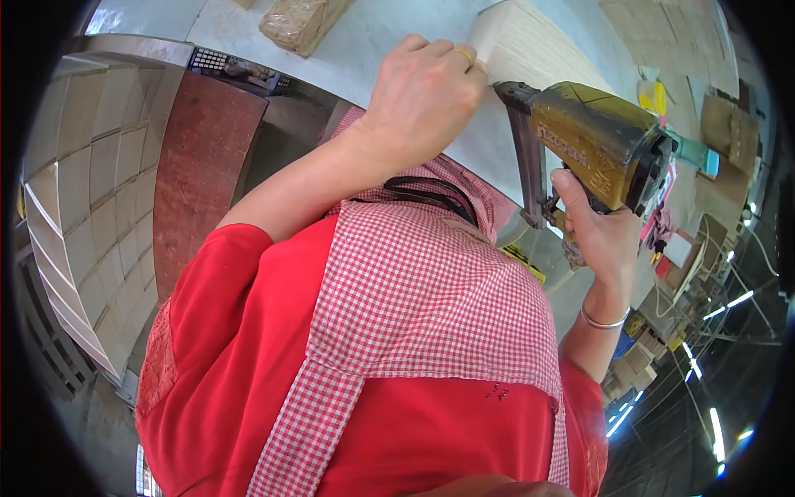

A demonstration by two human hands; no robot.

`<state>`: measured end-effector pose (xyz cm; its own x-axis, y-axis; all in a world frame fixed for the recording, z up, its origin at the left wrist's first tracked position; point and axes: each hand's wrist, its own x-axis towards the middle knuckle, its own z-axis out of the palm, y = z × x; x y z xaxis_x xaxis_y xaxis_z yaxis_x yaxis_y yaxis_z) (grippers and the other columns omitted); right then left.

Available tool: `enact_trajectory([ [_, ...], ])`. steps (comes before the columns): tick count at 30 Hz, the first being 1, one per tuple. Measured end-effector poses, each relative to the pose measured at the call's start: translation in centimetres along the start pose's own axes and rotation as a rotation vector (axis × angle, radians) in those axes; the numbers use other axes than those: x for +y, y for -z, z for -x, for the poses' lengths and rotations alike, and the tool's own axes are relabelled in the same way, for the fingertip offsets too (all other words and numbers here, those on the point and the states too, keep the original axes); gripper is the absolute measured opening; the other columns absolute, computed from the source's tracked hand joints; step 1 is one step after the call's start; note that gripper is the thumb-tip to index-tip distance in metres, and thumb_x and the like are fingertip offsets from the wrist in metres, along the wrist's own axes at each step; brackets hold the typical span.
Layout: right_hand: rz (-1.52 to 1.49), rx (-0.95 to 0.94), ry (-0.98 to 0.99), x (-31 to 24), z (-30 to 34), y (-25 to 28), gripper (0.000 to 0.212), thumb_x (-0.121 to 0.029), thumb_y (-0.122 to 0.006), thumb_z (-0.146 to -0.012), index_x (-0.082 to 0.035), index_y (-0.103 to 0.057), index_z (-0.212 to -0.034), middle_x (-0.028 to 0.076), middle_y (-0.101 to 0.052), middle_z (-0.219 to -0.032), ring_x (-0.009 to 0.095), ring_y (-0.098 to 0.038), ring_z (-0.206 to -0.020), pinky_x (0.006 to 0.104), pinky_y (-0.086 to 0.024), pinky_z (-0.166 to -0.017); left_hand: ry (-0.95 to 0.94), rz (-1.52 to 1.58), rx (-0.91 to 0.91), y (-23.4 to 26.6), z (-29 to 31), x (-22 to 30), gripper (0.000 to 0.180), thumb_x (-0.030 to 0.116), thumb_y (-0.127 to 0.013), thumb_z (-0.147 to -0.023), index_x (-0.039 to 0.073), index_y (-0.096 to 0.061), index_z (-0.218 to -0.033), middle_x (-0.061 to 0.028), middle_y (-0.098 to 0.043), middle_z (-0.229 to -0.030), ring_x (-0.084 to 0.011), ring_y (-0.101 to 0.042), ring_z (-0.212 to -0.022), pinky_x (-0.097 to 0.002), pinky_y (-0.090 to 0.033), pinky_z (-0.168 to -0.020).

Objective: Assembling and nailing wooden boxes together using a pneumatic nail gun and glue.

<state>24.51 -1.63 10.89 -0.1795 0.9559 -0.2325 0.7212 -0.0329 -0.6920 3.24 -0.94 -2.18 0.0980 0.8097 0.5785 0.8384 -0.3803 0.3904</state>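
Note:
My right hand (598, 225) is wrapped round the handle of a nail gun (592, 141) with a worn yellow-brown body and a long dark magazine. The gun's black nose points left, close to the near edge of a pale wood-grained piece (530, 45) on the white worktable (364, 79). Beside that nose, my left hand (431, 99) is closed at the piece's left corner, its knuckles up and a ring on one finger. Its fingertips are hidden, so the exact grip does not show.
A plastic-wrapped brown bundle (302, 23) lies at the table's far left. Below the table edge is a dark plastic crate (236, 70). A reddish-brown board (203, 174) and stacked pale panels (103, 190) stand to the left. Cartons (729, 132) and a yellow tape roll (652, 95) are at right.

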Motion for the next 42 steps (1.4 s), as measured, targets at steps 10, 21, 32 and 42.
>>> enact_trajectory([
  [10, 0.073, 0.026, -0.067, 0.2, 0.5, -0.5, 0.033, -0.030, -0.080, -0.085, -0.002, -0.069, -0.099, -0.002, -0.062, -0.069, 0.004, -0.051, -0.054, 0.0214, -0.041, -0.048, 0.006, 0.043, 0.008, -0.2, 0.2, -0.2, 0.009, 0.011, -0.063, -0.067, 0.004, -0.066, -0.072, -0.0056, -0.061, -0.072, -0.0198, -0.062, -0.071, -0.0343, -0.044, -0.065],
  [21, 0.004, 0.120, 0.008, 1.8, 2.7, -0.9, 0.031, -0.022, -0.079, -0.085, 0.000, -0.067, -0.103, -0.001, -0.064, -0.078, 0.005, -0.052, -0.053, 0.0215, -0.041, -0.047, 0.449, 0.474, -0.410, 1.1, -2.4, -4.4, 0.031, 0.027, -0.068, -0.090, 0.002, -0.070, -0.107, -0.0127, -0.071, -0.101, -0.0307, -0.067, -0.096, -0.0370, -0.049, -0.084],
  [32, -0.092, 0.064, -0.164, 4.1, 4.5, 0.4, 0.035, -0.015, -0.080, -0.082, 0.007, -0.066, -0.106, 0.011, -0.072, -0.098, 0.016, -0.068, -0.089, 0.0315, -0.053, -0.078, 0.482, 0.713, -0.347, -1.3, -2.6, -6.2, 0.054, 0.045, -0.045, -0.102, -0.005, -0.064, -0.110, -0.0154, -0.068, -0.099, -0.0232, -0.062, -0.098, -0.0341, -0.046, -0.090],
  [42, 0.098, 0.196, -0.244, 7.4, 1.4, 5.7, 0.030, -0.013, -0.078, -0.083, 0.004, -0.067, -0.105, 0.007, -0.072, -0.101, 0.011, -0.064, -0.086, 0.0298, -0.052, -0.076, 0.373, 1.143, -0.427, -1.1, 5.3, 4.2, 0.034, 0.026, -0.058, -0.098, -0.001, -0.063, -0.120, -0.0134, -0.067, -0.107, -0.0207, -0.063, -0.097, -0.0343, -0.049, -0.088],
])
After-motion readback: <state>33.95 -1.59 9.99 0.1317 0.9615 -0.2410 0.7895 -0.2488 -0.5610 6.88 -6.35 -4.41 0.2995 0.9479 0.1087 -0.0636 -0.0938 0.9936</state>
